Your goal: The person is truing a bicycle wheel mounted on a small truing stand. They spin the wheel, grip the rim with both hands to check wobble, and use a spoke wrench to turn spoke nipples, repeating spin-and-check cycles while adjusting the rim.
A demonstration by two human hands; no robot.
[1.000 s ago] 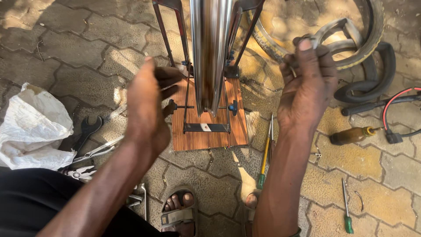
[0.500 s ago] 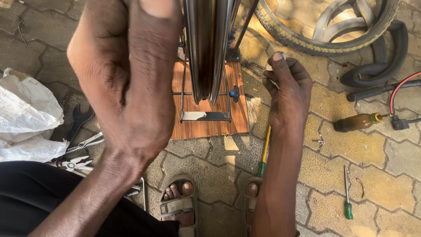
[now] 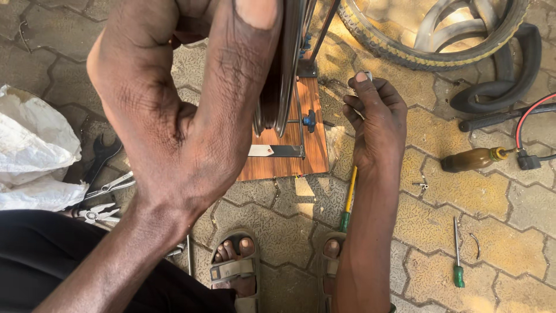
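A shiny metal wheel rim [image 3: 284, 75] stands upright in a dark stand on a wooden base board [image 3: 289, 156]. My left hand [image 3: 179, 110] is raised close to the camera, fingers curled against the rim's left side, and it hides much of the rim. My right hand [image 3: 376, 119] is lower, to the right of the board, with fingers pinched on a small pale object [image 3: 367, 75]; what that object is cannot be made out.
A tyre [image 3: 428, 40] and a black inner tube [image 3: 498, 81] lie at the top right. A brown bottle [image 3: 472, 158], green-handled screwdrivers [image 3: 457, 255], a yellow-shafted tool [image 3: 348, 197], pliers and a spanner [image 3: 101, 156], and a white bag [image 3: 32, 150] lie on the paving. My sandalled feet [image 3: 234, 266] are below.
My left hand has risen from the stand up along the rim towards the camera. My right hand has come down from beside the tyre to the board's right edge.
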